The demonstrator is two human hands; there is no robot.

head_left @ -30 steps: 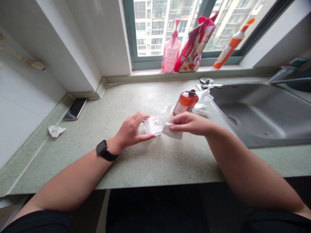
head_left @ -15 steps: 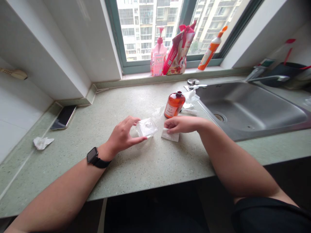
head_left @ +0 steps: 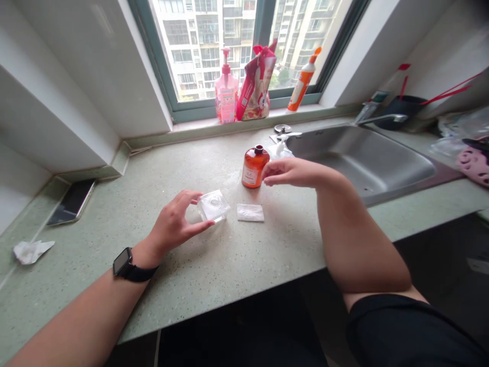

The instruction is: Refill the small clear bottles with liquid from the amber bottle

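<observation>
Left hand (head_left: 171,220) — fingers and thumb curled, gripping a clear square plastic case (head_left: 213,206) at its edges, the case down on the speckled green stone worktop (head_left: 229,275). Right hand (head_left: 292,172) open, fingers loose, raised just beside an amber plastic bottle with a white label (head_left: 252,167) — no contact visible. Flat white square packet (head_left: 250,212) lies between the hands, right of the case.

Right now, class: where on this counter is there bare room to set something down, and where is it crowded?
Bare counter lies between phone and left hand, and in front of the wrapper. Behind the wrapper it is crowded: bottle, right hand and pump beside the sink.
</observation>
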